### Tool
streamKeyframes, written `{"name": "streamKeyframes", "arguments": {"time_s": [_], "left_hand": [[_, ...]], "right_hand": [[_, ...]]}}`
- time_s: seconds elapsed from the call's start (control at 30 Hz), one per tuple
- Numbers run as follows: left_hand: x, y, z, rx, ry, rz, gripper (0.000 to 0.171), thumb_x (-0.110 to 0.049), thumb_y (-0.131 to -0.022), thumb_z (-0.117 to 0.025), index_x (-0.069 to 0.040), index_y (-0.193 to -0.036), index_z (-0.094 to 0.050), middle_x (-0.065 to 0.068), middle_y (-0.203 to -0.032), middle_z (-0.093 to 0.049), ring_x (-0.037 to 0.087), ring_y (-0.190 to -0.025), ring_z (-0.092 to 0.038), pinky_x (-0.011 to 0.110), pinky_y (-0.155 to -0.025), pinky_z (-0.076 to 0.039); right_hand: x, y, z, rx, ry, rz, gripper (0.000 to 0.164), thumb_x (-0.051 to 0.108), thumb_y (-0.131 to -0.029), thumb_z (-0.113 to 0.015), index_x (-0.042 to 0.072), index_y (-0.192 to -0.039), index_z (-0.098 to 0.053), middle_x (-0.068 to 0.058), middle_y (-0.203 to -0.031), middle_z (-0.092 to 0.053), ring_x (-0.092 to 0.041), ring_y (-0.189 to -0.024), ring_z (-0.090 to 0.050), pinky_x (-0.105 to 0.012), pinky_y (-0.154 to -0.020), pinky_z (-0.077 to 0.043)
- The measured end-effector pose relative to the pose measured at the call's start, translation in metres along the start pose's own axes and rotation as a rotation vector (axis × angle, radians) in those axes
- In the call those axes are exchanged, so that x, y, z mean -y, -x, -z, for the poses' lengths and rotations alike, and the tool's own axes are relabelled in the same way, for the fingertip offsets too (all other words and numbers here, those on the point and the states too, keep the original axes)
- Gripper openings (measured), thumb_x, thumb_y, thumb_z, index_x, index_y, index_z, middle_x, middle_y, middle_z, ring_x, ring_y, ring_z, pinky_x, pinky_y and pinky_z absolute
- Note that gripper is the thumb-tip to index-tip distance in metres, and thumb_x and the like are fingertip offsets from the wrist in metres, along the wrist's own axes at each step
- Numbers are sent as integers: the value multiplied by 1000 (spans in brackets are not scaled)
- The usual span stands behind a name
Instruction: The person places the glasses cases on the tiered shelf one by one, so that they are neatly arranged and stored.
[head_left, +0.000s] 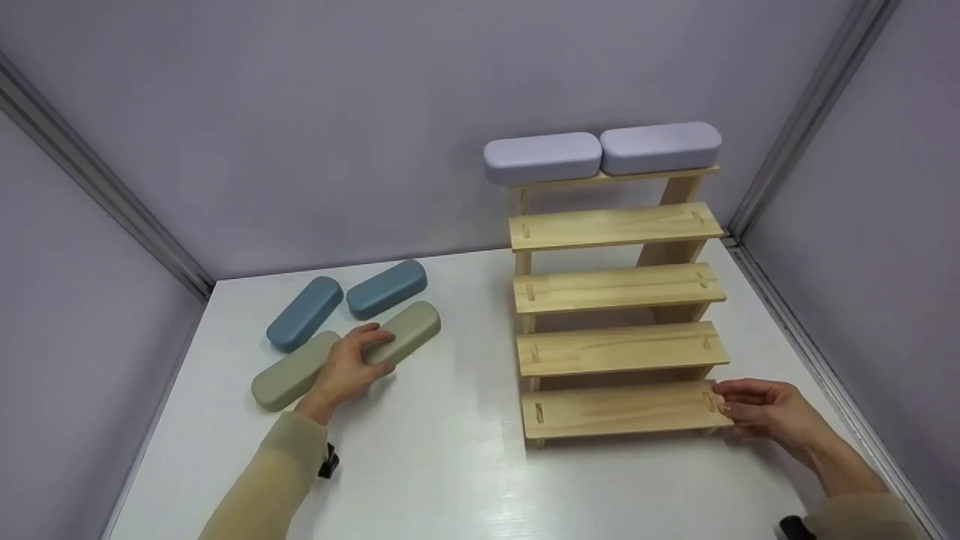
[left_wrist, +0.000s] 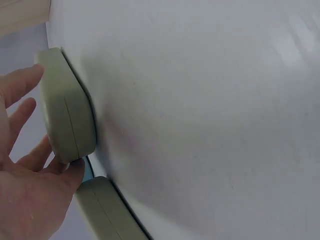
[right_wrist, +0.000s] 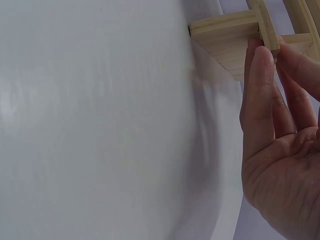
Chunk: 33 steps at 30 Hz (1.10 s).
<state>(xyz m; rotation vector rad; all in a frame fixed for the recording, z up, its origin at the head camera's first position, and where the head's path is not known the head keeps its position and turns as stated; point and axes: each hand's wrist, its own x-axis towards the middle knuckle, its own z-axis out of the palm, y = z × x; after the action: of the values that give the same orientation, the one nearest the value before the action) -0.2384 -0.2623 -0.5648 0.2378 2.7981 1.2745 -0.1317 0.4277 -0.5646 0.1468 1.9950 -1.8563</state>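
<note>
My left hand (head_left: 351,369) bends its fingers around one end of a light green glasses case (head_left: 411,330), which lies on the white table. In the left wrist view, fingertips touch that green case (left_wrist: 70,110) along its side and end. A second green case (head_left: 292,371) lies beneath and beside the hand, partly covered by it. My right hand (head_left: 776,412) pinches the right end of the lowest step of a wooden stepped rack (head_left: 622,411) between thumb and fingers. The right wrist view shows the thumb under the board (right_wrist: 267,25).
Two blue glasses cases (head_left: 305,313) lie behind the green ones. On the rack's top step stand two lavender cases (head_left: 544,156) end to end; the left one overhangs the step. Pale panels with metal-framed corners (head_left: 814,120) enclose the table (head_left: 450,480).
</note>
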Motion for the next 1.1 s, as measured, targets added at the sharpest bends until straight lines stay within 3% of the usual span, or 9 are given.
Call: {"name": "streamKeyframes", "arguments": {"time_s": [0.17,0.37,0.77,1.1], "left_hand": [[5,0,-3,-27,-27,-4,56,-6,-91,-84,-11,-146,-75,26,-168,-56,53,-154,-55,65,-127,-46],[7,-2,-7,-4,-72,29,63,-9,-96,-83,-15,-157,-68,23,-173,-52,50,-159,-51,63,-132,-42],[5,-3,-11,-23,-121,63,62,-22,-97,-89,-21,-156,-69,21,-173,-52,49,-160,-50,62,-133,-41],[3,-3,-11,-45,-101,46,56,-21,-99,-85,-19,-153,-71,22,-170,-56,49,-159,-51,63,-133,-40]], "right_hand": [[0,-1,1,30,-16,15,37,0,-107,-71,31,-120,-87,22,-114,-83,-3,-96,-81,-26,-80,-69],[-1,-2,1,22,-36,18,39,-2,-107,-70,31,-119,-87,19,-112,-84,-4,-95,-82,-26,-79,-69],[0,0,-1,-18,-11,14,37,0,-106,-72,31,-118,-88,22,-112,-84,-4,-93,-81,-25,-79,-68],[-1,2,-3,-16,-36,8,37,0,-107,-72,32,-117,-88,21,-112,-84,-2,-92,-80,-25,-79,-68]]}}
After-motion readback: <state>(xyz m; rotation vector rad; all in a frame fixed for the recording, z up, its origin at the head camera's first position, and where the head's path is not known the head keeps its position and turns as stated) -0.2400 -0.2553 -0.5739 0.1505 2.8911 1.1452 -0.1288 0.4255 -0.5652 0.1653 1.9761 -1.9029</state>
